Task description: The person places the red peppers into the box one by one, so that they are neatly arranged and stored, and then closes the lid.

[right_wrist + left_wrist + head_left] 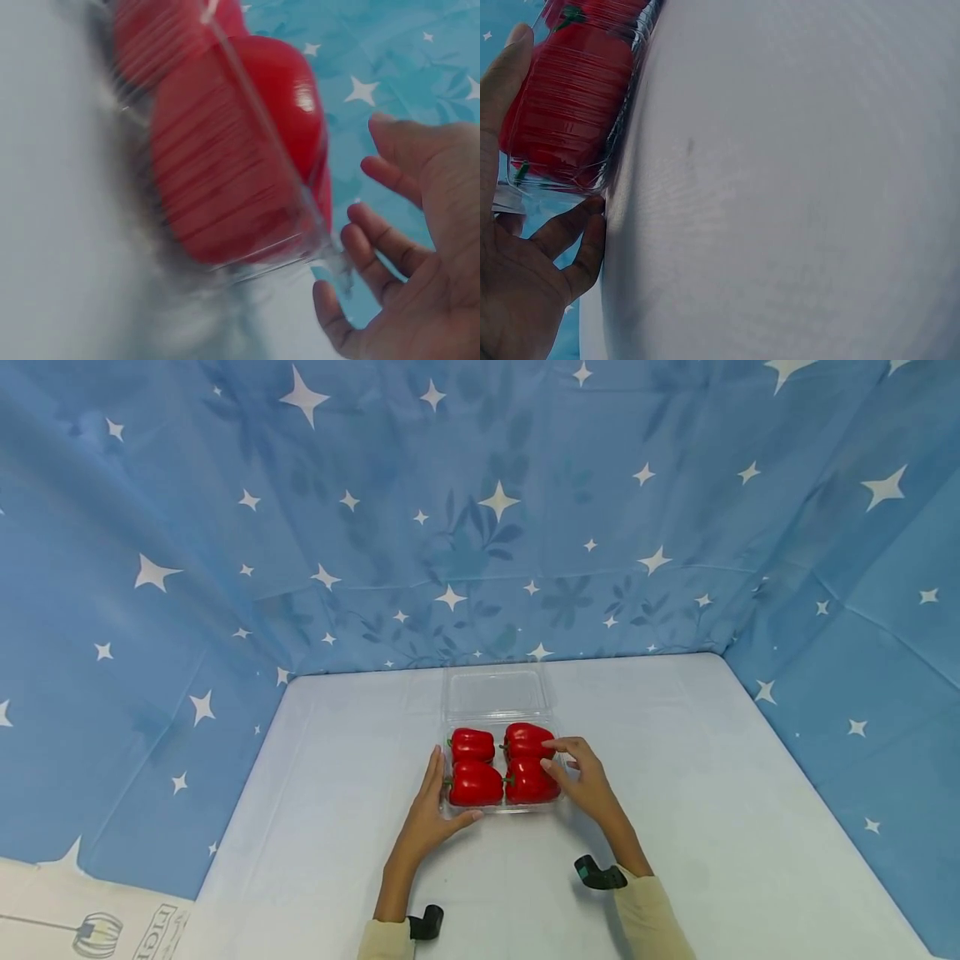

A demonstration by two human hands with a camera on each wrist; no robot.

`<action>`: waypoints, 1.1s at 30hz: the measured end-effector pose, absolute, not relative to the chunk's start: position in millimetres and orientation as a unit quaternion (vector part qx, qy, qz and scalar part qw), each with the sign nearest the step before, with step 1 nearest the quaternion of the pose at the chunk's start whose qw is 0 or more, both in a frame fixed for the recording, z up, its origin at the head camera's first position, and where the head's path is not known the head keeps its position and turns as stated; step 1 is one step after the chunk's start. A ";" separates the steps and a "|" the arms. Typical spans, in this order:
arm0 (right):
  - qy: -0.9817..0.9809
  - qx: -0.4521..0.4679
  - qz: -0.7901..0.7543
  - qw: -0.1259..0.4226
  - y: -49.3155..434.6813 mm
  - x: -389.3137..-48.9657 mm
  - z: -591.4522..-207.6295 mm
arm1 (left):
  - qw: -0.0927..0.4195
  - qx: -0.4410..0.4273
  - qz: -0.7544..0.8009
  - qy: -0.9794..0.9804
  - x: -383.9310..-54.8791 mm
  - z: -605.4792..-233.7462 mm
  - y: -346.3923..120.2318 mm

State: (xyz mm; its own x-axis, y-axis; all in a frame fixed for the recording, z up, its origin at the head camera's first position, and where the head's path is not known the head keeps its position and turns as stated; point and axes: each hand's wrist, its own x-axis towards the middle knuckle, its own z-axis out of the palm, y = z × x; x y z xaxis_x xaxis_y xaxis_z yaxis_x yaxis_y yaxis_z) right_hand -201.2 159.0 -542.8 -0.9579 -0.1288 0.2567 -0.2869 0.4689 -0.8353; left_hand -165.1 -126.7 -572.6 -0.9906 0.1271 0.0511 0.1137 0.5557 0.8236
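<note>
A clear plastic box (501, 810) with its lid (497, 693) folded back holds several red bell peppers with green stems, set in two rows. My left hand (429, 818) lies along the box's left side, its fingers straight, with the thumb reaching across the front edge. In the left wrist view, the fingertips are right at the box's lower corner, beside a red bell pepper (577, 97). Over the right end of the box, my right hand (588, 781) holds its fingers loosely spread near the front right bell pepper (531, 781). Nothing is between those fingers in the right wrist view.
The box stands on a table covered with a white cloth (337, 760). A blue curtain with white stars (480, 552) hangs behind and at both sides. Black wrist cameras sit on both wrists, and a printed cream cloth (45, 910) shows at the lower left.
</note>
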 end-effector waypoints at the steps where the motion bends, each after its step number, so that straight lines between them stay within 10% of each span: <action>1: -0.852 0.115 0.505 0.076 159.4 -203.1 -541.1 | 0.007 0.068 0.466 0.882 -165.0 -572.4 -126.8; 33: -0.647 -0.179 0.720 -0.174 176.1 -328.9 -524.8 | 0.000 0.072 0.463 0.883 -165.7 -573.8 -127.9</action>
